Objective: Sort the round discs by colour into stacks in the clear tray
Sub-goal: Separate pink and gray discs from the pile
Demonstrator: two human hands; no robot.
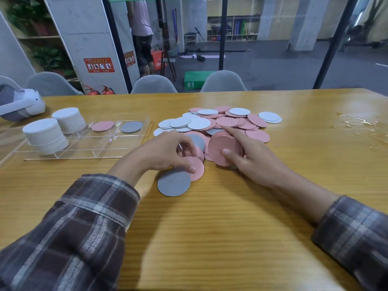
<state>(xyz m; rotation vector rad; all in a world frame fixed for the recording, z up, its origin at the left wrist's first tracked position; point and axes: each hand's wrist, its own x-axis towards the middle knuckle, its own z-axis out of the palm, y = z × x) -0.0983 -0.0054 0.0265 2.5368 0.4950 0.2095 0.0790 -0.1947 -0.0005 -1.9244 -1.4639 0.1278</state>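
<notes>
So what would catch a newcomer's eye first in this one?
The loose heap of pink and white discs at the centre of the table, surely. In front of it the right hand grips a stack of pink discs on edge, and at the left two tall white stacks stand in the clear tray.

Grey chairs point(154, 84) behind wooden table point(231, 227), before glass wall point(273, 49).

Long sleeves point(84, 217): dark brown-grey plaid, pale crossing stripes.
</notes>
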